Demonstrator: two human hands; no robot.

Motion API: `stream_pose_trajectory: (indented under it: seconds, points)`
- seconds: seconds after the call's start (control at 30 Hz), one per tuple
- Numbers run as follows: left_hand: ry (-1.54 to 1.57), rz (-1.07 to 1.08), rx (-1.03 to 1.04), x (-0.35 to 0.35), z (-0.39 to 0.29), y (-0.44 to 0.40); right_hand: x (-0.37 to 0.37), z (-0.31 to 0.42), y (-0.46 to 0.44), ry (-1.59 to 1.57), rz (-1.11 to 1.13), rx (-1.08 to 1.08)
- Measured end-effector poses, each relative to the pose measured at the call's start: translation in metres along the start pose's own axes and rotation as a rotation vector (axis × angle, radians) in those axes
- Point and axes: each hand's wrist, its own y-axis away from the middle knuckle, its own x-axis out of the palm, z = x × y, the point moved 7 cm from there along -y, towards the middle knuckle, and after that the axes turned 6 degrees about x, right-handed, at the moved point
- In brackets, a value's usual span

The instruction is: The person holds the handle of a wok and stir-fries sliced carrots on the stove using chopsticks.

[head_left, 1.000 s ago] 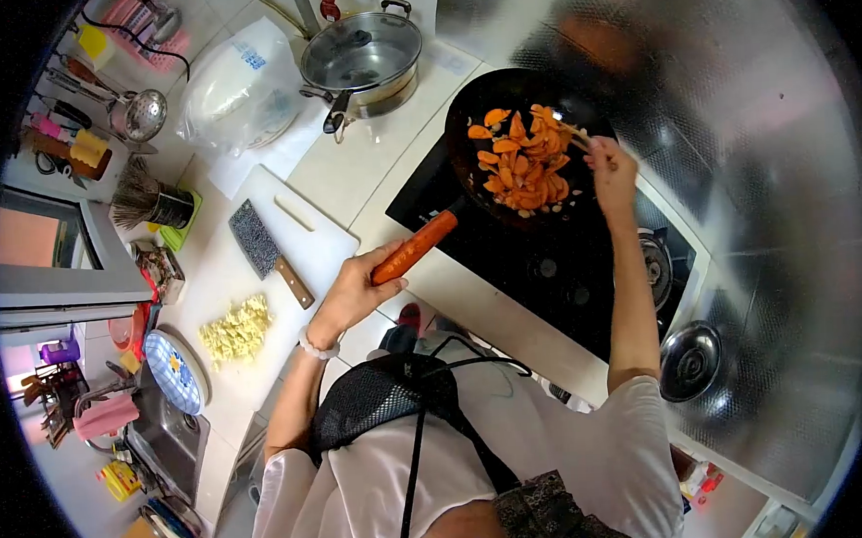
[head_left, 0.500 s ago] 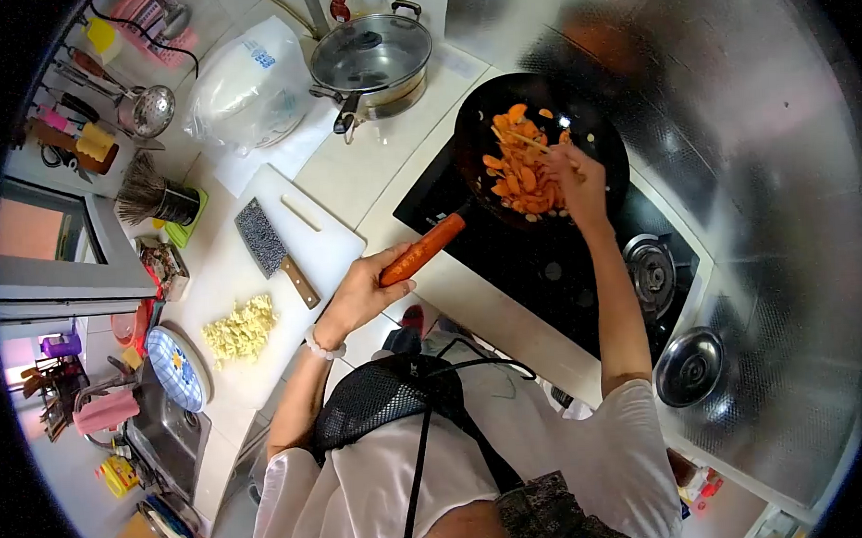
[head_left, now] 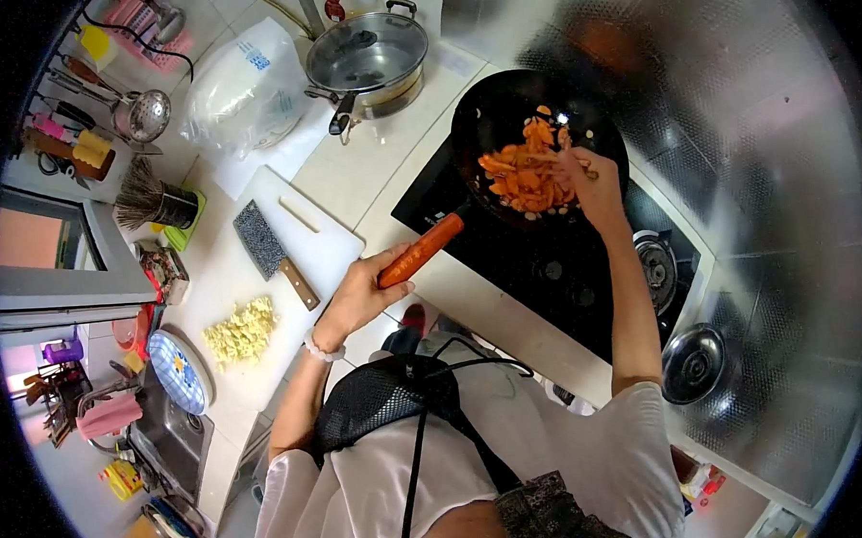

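Observation:
A black wok [head_left: 479, 151] stands on the dark glass stove, with sliced carrots [head_left: 528, 183] and small pale pieces in it. My left hand [head_left: 363, 293] is wrapped round the wok's reddish wooden handle [head_left: 423, 252]. Over the carrots, my right hand [head_left: 591, 183] is closed on thin wooden chopsticks [head_left: 540, 157], their tips among the slices; motion blurs them somewhat. Left of the stove lies a white cutting board [head_left: 328, 230]. On it are a cleaver [head_left: 261, 240] with a wooden handle and a heap of chopped pale-yellow vegetable [head_left: 241, 332].
A glass-lidded pot [head_left: 369, 60] and a plastic-bagged item [head_left: 245, 90] stand at the back. A bare burner [head_left: 655, 269] and a round lid [head_left: 693, 363] are on the right. Foil-like panels [head_left: 753, 159] line the wall. At the left are a blue-patterned plate [head_left: 178, 371] and the sink [head_left: 169, 444].
My right hand has shifted slightly right and down over the wok, and the carrots are rearranged. My left hand stays on the handle.

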Motion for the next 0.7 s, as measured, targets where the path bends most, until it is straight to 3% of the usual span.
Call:
stream_pose_trajectory:
  seconds: [0.2, 0.37, 0.5, 0.6, 0.67, 0.7]
  points:
    - [0.007, 0.073, -0.067, 0.003, 0.001, -0.002, 0.007, 0.032, 0.031, -0.289, 0.057, 0.035]
    - [0.026, 0.067, -0.055, 0.003, 0.001, -0.001, -0.011, -0.027, 0.008, -0.145, -0.064, 0.007]
    - [-0.001, 0.075, -0.069, 0.002, 0.003, -0.002, -0.041, -0.01, 0.025, -0.053, -0.132, 0.023]
    - [-0.012, 0.08, -0.084, 0.001, 0.001, 0.0, -0.036, 0.025, 0.059, -0.108, -0.095, -0.007]
    - [-0.021, 0.099, -0.088, 0.004, 0.0, -0.003, -0.01, 0.039, 0.075, -0.147, 0.106, -0.068]
    - [0.011, 0.088, -0.077, 0.004, 0.002, -0.003, -0.008, 0.037, 0.072, -0.146, 0.099, -0.065]
